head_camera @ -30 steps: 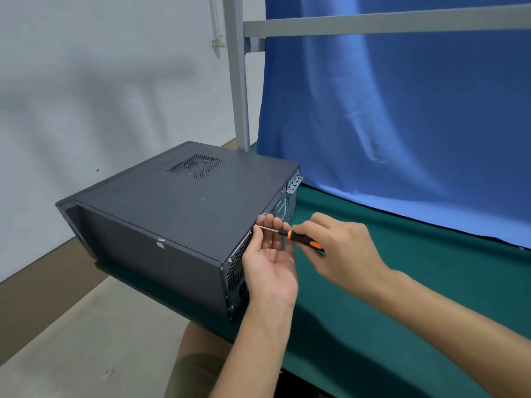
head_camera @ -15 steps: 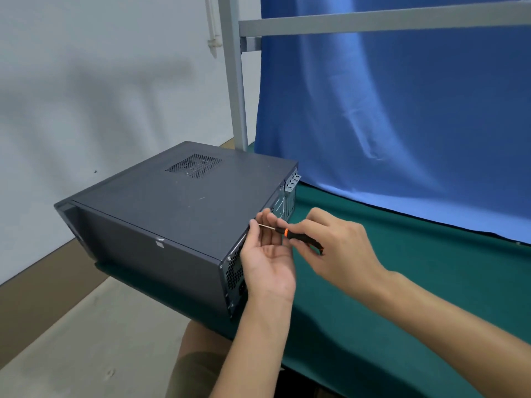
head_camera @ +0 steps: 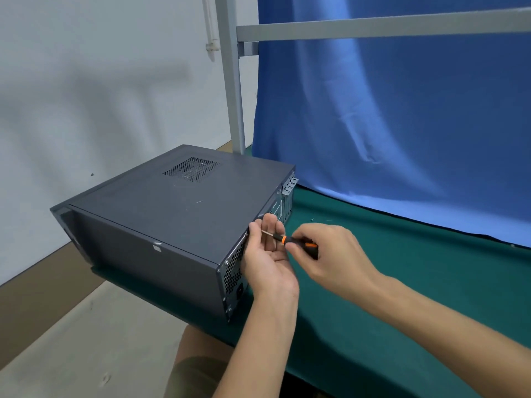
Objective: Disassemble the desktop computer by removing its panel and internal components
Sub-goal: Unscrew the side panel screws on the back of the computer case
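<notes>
The desktop computer (head_camera: pixel 178 214) lies on its side at the left end of the green worktop (head_camera: pixel 373 282), its near corner hanging over the edge. Its side panel (head_camera: pixel 172 202) is on and faces up, with the vent grille (head_camera: pixel 192 168) towards the far end. The rear face is turned towards you.

Your right hand (head_camera: pixel 330 254) has its grip closed on the screwdriver (head_camera: pixel 287 241) – fingertips pinched round the black-and-orange handle. The thin shaft points left at the upper rear edge of the case. Whether the tip sits in a screw, you cannot tell.

Your left hand (head_camera: pixel 268 259) is palm up just under that shaft, with its grip apart – the fingers lie straight against the rear face.

A blue cloth (head_camera: pixel 402 124) hangs behind the worktop on a grey metal frame (head_camera: pixel 232 81).
</notes>
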